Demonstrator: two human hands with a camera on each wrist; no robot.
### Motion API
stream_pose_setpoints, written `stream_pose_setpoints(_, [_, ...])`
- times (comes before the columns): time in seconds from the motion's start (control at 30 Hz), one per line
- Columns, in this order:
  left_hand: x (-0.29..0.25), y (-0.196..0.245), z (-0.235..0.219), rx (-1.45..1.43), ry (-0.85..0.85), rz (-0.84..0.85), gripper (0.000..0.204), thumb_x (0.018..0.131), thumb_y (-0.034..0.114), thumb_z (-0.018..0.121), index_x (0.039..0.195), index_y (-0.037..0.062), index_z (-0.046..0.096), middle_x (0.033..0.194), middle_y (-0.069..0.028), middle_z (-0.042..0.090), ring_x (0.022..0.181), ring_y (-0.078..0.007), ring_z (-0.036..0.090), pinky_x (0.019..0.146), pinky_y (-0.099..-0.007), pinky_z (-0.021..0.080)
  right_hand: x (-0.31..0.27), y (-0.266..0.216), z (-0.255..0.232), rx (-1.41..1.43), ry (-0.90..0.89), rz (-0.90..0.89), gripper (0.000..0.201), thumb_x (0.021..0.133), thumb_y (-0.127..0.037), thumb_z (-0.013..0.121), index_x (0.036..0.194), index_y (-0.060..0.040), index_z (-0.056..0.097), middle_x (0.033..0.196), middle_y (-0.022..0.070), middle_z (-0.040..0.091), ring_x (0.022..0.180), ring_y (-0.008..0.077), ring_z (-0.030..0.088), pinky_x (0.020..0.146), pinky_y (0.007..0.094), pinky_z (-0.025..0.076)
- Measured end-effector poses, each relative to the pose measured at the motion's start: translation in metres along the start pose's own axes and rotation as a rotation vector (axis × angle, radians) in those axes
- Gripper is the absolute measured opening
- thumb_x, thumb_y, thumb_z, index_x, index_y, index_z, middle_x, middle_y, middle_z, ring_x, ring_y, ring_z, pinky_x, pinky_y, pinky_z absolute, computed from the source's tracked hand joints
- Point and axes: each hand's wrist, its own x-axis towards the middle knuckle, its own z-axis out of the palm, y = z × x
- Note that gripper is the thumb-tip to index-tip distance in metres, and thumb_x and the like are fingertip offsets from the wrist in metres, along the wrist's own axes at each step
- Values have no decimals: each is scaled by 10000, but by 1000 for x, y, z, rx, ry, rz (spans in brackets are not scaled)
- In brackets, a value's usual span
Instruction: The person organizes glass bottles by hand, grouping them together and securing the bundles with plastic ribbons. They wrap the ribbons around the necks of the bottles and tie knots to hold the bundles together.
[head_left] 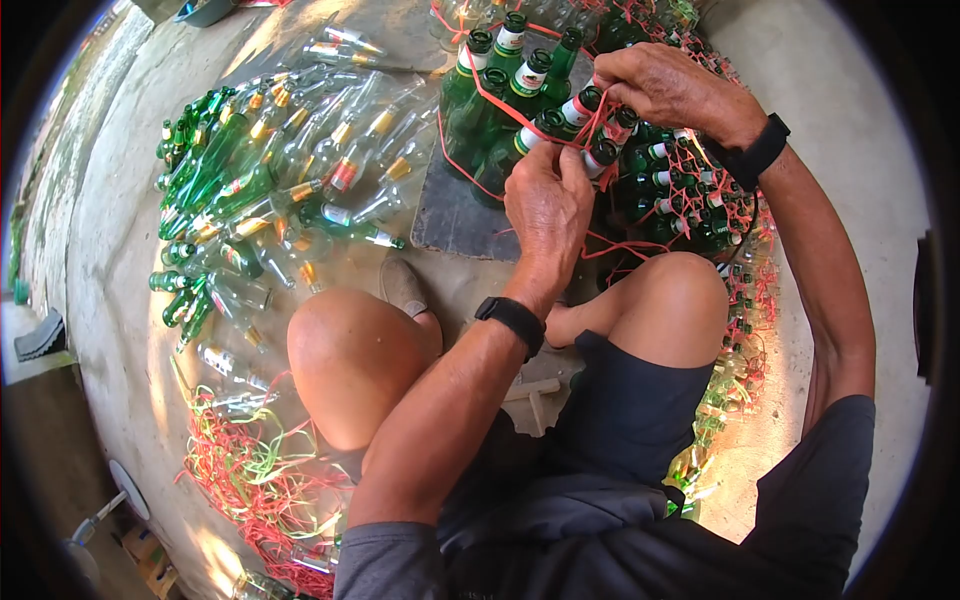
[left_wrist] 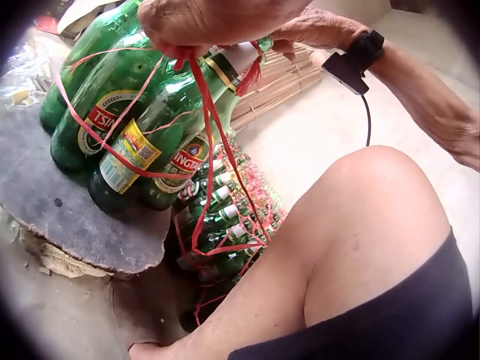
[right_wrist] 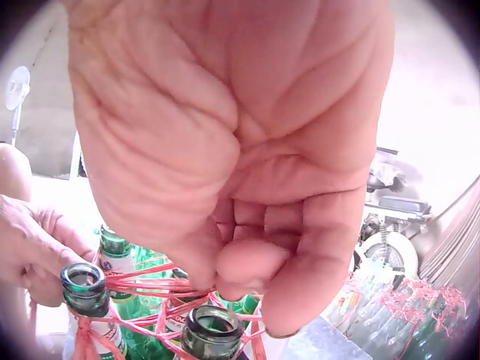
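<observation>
Currently L hand point(head_left: 548, 203) & R hand point(head_left: 672, 92) pinch red ribbon point(left_wrist: 204, 86) nr btls point(head_left: 530, 74).

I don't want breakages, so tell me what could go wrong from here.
The green bottles stand near the edge of the board; a hard pull might tip one off. The twine looks slack in places and could slip. Its strands trail over the lower bottles and may snag.
</observation>
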Motion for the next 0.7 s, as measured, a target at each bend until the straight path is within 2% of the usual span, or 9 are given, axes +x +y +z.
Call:
stream_pose_setpoints(0.4, [-1, -2, 5, -12, 39, 59, 256, 1006, 205, 582, 978, -14, 712, 816, -279, 705, 809, -492, 701, 727, -549, 533, 9, 12, 13, 88, 1, 10, 112, 972, -135, 596, 1023, -39, 623, 884, 204, 646, 950, 424, 646, 811, 515, 496])
stream_pose_setpoints(0.47, [-2, -1, 5, -4, 34, 50, 253, 1008, 202, 580, 977, -13, 710, 821, -280, 704, 813, -493, 700, 727, -550, 533, 13, 13, 10, 180, -56, 38, 120, 954, -129, 596, 995, -24, 636, 867, 211, 647, 911, 419, 649, 800, 502, 502])
stream_pose_setpoints(0.6, [-2, 0, 5, -4, 33, 42, 247, 1010, 194, 575, 982, -11, 711, 816, -284, 701, 814, -492, 701, 725, -546, 534, 17, 15, 12, 211, -36, 49, 125, 928, -121, 597, 958, -10, 645, 855, 210, 652, 876, 419, 642, 797, 496, 503])
stream_pose_setpoints(0.67, [-2, 1, 6, -2, 32, 38, 247, 1011, 193, 574, 983, -10, 712, 813, -284, 701, 813, -490, 702, 724, -545, 534, 20, 20, 19, 235, 80, -58, 115, 897, -98, 600, 914, 7, 644, 781, 191, 639, 767, 365, 648, 719, 475, 507])
stream_pose_setpoints(0.7, [-2, -1, 7, -14, 42, 49, 249, 1012, 193, 573, 983, -12, 712, 810, -284, 700, 810, -490, 702, 723, -544, 534, 22, 20, 18, 236, 81, -58, 115, 897, -98, 600, 914, 7, 644, 781, 191, 639, 767, 365, 648, 719, 475, 507])
